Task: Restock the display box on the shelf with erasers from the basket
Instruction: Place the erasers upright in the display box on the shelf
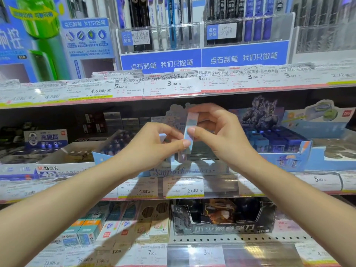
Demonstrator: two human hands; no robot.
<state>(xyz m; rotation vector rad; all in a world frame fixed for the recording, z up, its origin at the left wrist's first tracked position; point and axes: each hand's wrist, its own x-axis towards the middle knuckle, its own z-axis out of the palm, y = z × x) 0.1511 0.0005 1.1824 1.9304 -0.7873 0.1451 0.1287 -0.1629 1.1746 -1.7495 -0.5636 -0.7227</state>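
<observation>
Head view: both hands (192,137) pinch upright eraser (190,132) above display box (192,171) front edge.

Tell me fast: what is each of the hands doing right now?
Left hand: pinching the lower part of the upright eraser, with a pale blue piece under its fingers.
Right hand: pinching the same eraser between thumb and fingers.

Eraser (190,132) pastel pink-blue, iridescent; display box (185,169) pale blue, white script.
</observation>
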